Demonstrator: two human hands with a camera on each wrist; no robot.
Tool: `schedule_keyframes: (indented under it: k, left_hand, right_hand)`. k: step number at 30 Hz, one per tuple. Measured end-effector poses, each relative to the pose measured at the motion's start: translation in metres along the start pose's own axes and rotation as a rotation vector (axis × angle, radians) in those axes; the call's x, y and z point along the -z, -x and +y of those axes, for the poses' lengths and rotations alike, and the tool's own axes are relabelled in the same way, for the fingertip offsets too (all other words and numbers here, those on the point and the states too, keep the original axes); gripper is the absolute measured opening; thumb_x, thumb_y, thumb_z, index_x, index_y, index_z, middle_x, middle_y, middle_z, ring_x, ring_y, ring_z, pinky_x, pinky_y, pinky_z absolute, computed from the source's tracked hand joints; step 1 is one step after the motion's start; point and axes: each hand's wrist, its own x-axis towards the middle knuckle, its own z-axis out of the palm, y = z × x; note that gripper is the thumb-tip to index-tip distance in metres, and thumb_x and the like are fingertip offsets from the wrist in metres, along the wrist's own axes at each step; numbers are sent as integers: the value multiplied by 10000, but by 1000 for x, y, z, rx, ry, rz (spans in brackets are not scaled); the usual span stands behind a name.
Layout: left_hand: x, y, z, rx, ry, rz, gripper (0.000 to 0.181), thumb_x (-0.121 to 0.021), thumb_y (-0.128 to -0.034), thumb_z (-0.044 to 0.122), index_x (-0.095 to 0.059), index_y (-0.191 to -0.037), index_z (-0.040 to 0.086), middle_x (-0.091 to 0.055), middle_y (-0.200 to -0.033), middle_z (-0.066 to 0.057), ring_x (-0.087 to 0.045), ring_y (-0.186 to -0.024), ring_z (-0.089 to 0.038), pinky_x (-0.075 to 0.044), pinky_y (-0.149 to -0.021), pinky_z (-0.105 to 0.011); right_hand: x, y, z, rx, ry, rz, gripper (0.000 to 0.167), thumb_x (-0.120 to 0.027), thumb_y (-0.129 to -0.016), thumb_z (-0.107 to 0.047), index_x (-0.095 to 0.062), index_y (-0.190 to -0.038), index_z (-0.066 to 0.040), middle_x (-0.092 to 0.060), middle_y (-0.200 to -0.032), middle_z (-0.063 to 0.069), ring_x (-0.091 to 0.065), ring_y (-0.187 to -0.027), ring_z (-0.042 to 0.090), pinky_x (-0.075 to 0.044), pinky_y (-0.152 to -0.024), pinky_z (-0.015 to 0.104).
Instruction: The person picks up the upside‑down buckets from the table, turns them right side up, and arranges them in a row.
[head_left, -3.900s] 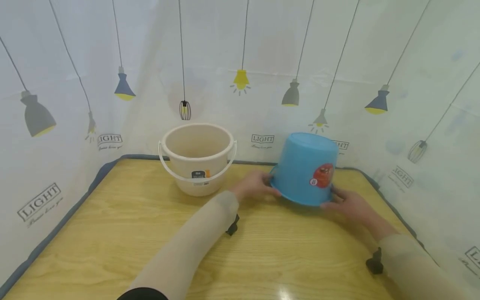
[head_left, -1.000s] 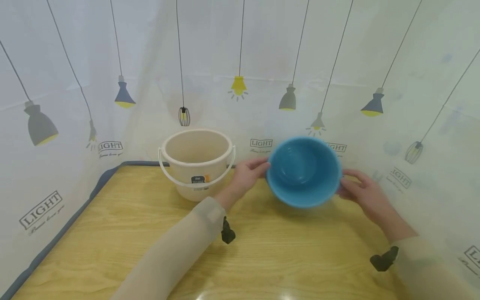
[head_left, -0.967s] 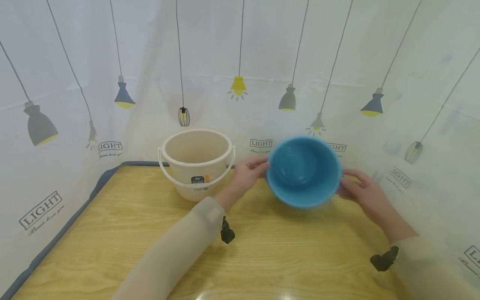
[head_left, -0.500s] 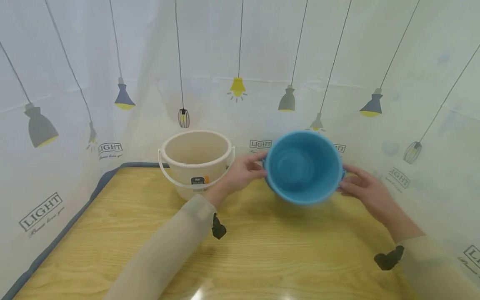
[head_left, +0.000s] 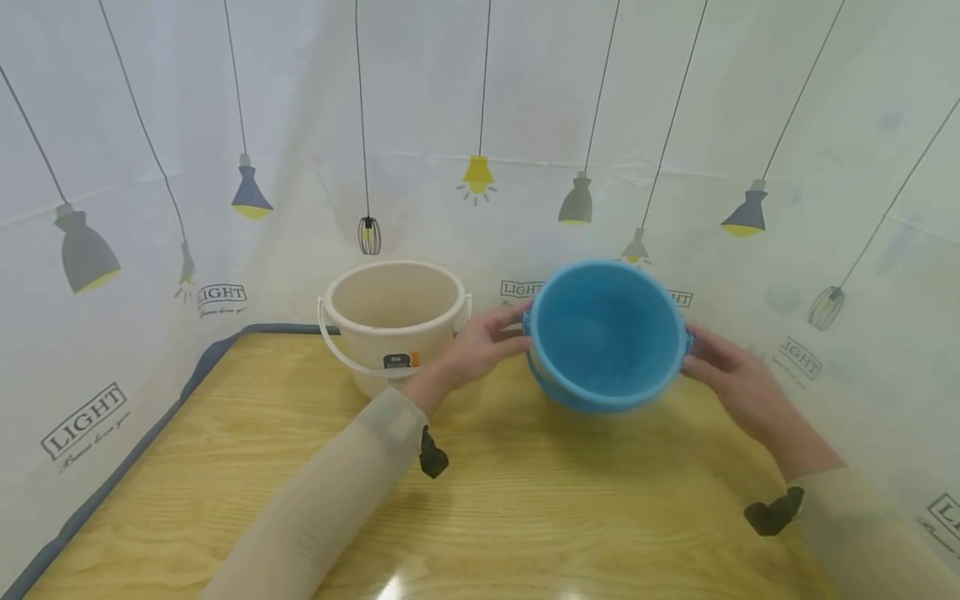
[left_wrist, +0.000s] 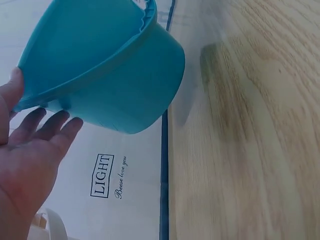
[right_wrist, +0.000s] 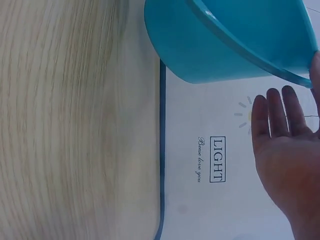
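Observation:
A blue bucket (head_left: 607, 333) is held off the table at the back right, tilted so its open mouth faces me. My left hand (head_left: 480, 346) pinches its left rim, by the handle lug. At the opposite side, my right hand (head_left: 738, 387) grips the rim between thumb and fingers. In the left wrist view, the left hand (left_wrist: 30, 165) has its thumb over the rim and fingers beneath. The right wrist view has the right hand's thumb at the rim of the bucket (right_wrist: 210, 50), while several fingers extend below it, apart from the wall.
A cream bucket (head_left: 397, 346) stands upright to the left, its white handle (head_left: 352, 360) hanging down in front; my left forearm passes before it. The wooden table (head_left: 525, 517) meets a lamp-patterned sheet (head_left: 420, 108) at its back and sides.
The blue bucket was upside down at first; both hands have turned it over until its mouth faces me. Lately it has tipped slightly more upright. The cream bucket stays put.

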Motion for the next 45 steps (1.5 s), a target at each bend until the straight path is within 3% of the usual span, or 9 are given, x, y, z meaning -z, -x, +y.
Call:
schedule_keyframes:
  k: [3,8,12,16,21,29,36,45]
  left_hand:
    - [0,1,0,18,18,7,694,-716,-1087,290,-402,-1696,401,-393,-1771,122,-493,-1584,-298,-529,-1221,-468]
    - [-2,0,-2,14,111,8,678,-664,-1122,241,-366,-1727,320,-447,-1753,-68,-491,-1586,-332,-554,-1193,-499]
    - [-3,-3,-3,10,140,32,632,-633,-1138,231,-392,-1715,323,-480,-1730,-87,-521,-1563,-331,-565,-1181,-492]
    - [-2,-8,-3,43,127,76,595,-611,-1148,261,-412,-1698,369,-482,-1731,-31,-520,-1566,-281,-570,-1177,-472]
    - [-2,-15,-5,88,147,115,618,-586,-1158,264,-356,-1728,332,-460,-1743,-61,-507,-1576,-281,-557,-1194,-458]
    - [-5,-28,-16,127,203,173,627,-582,-1158,242,-345,-1733,325,-510,-1697,-147,-542,-1541,-357,-544,-1203,-512]
    - [-10,-31,-29,218,185,204,621,-565,-1164,282,-331,-1733,367,-434,-1740,-182,-505,-1555,-425,-499,-1224,-626]
    - [-13,-31,-28,266,206,225,610,-544,-1169,280,-331,-1717,441,-365,-1784,-143,-470,-1581,-419,-487,-1237,-621]
  right_hand:
    - [-4,-3,0,9,-108,-31,611,-598,-1140,-410,-373,-1708,-411,-428,-1769,3,-493,-1584,197,-551,-1058,158]
    - [-10,-7,1,70,-394,-77,604,-521,-1180,-246,-317,-1747,-294,-334,-1810,70,-538,-1477,-33,-563,-1082,178]
    - [-14,-11,0,83,-508,-107,602,-482,-1191,-238,-282,-1757,-279,-305,-1817,101,-569,-1444,-30,-570,-1097,210]
    - [-17,-19,-3,31,-489,-94,597,-464,-1192,-357,-260,-1753,-372,-273,-1831,71,-493,-1569,122,-556,-1104,211]
    - [-21,-32,-5,-43,-434,-61,633,-464,-1173,-494,-211,-1749,-432,-254,-1840,46,-333,-1666,364,-540,-1119,230]
    - [-23,-47,-2,-61,-452,-68,650,-423,-1180,-500,-180,-1767,-366,-236,-1840,92,-331,-1659,412,-443,-1249,458]
    - [-30,-57,9,-146,-473,-83,690,-399,-1176,-532,-144,-1775,-305,-239,-1823,182,-341,-1645,451,-364,-1311,580]
    - [-35,-57,17,-178,-571,-86,682,-367,-1169,-555,-129,-1771,-340,-138,-1846,187,-240,-1669,492,-290,-1338,611]
